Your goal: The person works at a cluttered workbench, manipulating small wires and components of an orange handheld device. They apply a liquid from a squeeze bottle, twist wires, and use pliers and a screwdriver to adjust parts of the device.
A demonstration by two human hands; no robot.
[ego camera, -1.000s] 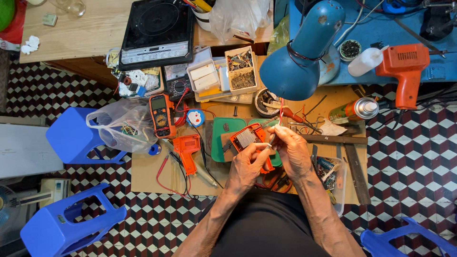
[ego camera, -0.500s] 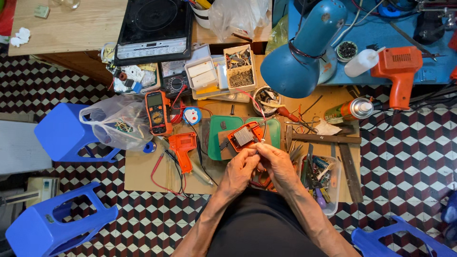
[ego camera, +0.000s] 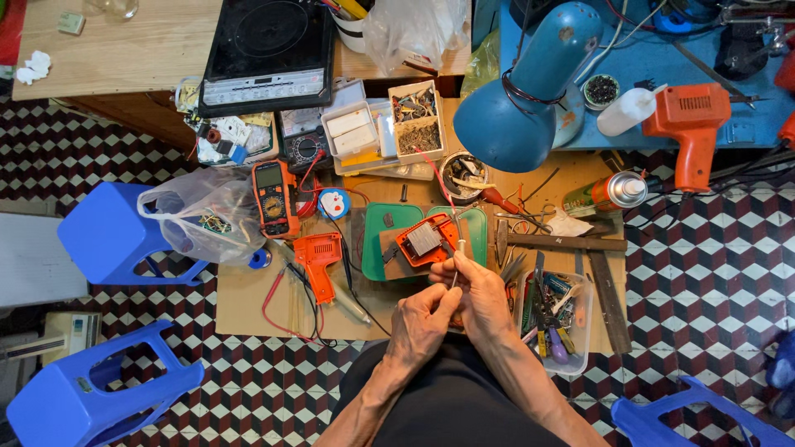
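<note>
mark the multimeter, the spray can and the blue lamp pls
multimeter (ego camera: pixel 272 197): head view, on its orange body below the screen.
spray can (ego camera: pixel 603 194): head view, on the middle of its barrel.
blue lamp (ego camera: pixel 520 91): head view, on the top of its shade.

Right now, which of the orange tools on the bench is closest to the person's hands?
The opened orange casing on the green mat, just above the hands. The orange soldering gun, multimeter and drill lie farther off.

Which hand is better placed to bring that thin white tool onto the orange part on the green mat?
Probably the right hand: its fingers already pinch the thin white tool, whose tip stands just beside the open orange part. The left hand sits lower, nearer the lap, touching the right.
</note>
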